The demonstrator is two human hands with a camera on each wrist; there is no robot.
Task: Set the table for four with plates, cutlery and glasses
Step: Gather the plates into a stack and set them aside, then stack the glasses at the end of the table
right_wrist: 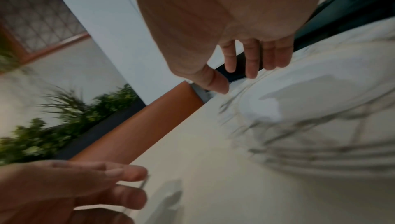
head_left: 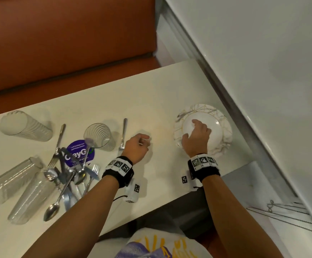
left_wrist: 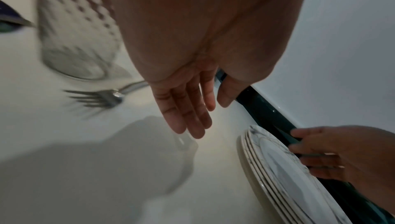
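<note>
fork [head_left: 124, 134] handle points away; right hand [head_left: 196, 138] over plate stack [head_left: 224, 127]

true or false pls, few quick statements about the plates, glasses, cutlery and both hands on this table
1. The plates sit in one stack near the table's right end. True.
2. The right hand is over the stack of plates. True.
3. The left hand grips a fork. False: it holds nothing, and in the left wrist view its fingers are straight above the bare table.
4. All the glasses stand upright. False: at least two glasses lie on their sides at the left.
5. A fork lies beside the ribbed glass. True.
</note>
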